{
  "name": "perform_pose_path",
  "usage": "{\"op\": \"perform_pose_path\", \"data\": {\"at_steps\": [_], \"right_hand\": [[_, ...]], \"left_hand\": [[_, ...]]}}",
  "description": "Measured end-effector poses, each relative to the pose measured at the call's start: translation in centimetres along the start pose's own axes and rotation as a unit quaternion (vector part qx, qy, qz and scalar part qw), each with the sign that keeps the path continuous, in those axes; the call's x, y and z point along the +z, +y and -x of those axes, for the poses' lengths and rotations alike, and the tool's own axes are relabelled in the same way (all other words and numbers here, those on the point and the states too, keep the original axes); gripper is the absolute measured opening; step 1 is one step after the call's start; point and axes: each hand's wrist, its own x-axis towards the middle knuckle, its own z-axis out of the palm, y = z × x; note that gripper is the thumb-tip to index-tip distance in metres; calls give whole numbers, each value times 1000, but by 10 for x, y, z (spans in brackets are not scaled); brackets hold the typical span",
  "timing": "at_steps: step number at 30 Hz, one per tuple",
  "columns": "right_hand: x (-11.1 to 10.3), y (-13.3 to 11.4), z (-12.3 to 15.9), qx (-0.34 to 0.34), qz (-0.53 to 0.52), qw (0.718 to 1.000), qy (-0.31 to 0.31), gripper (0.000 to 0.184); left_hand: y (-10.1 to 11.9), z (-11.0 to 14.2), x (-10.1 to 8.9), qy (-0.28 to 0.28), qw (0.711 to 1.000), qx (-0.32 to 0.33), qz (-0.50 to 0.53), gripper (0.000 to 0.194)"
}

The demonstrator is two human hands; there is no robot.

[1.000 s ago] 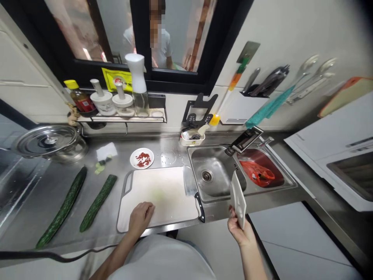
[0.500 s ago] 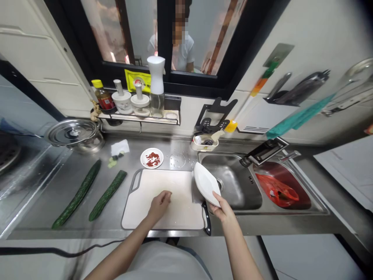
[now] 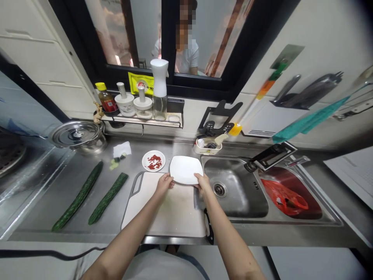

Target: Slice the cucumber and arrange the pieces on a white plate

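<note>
A white squarish plate lies nearly level at the back edge of the white cutting board. My right hand grips its near right corner, thumb on top. At the near left corner, my left hand has its fingers closed against the rim. Just left of that plate is a small round dish of chopped red pieces. A knife lies along the board's right side, its black handle toward me; my right forearm passes close by. Two cucumbers rest left of the board.
To the right is a double sink with a faucet and a red plastic bag. A lidded steel pot stands back left. Seasoning jars fill a wall rack. Behind the window is a person.
The white plate has moved left from the sink's edge and gone from tilted to nearly level. My left hand has moved up from the board to the plate's corner.
</note>
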Motion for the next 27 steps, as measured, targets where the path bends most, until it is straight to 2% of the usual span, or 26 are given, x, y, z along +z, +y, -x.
{"op": "perform_pose_path", "data": {"at_steps": [7, 14, 21, 27], "right_hand": [[5, -7, -28, -24, 84, 996, -34, 25], [8, -6, -37, -42, 155, 985, -62, 19], [8, -6, -41, -72, 242, 966, -50, 27], [11, -14, -47, -103, 340, 935, -24, 39]], "left_hand": [[1, -29, -11, 2, 1000, 1, -10, 29], [-2, -46, -16, 11, 1000, 7, -22, 27], [-6, -51, -13, 30, 999, 17, -28, 28], [-5, -55, -9, 57, 997, 23, -48, 30]]}}
